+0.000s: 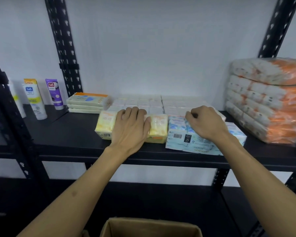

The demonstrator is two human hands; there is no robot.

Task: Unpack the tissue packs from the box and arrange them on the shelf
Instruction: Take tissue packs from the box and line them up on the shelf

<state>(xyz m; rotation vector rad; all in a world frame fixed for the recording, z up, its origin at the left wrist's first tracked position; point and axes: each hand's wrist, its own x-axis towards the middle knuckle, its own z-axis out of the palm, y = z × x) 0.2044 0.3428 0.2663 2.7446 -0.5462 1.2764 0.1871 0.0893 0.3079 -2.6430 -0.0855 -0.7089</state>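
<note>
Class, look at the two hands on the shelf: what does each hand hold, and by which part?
The left hand grips the yellow tissue pack across its top. The right hand rests curled on the blue tissue pack's top; a true grip cannot be told.

Both bare forearms reach forward, well apart. The left hand (131, 127) lies palm down, fingers curled over at the tips. The right hand (205, 123) is knuckles up, fingers bent under.
</note>
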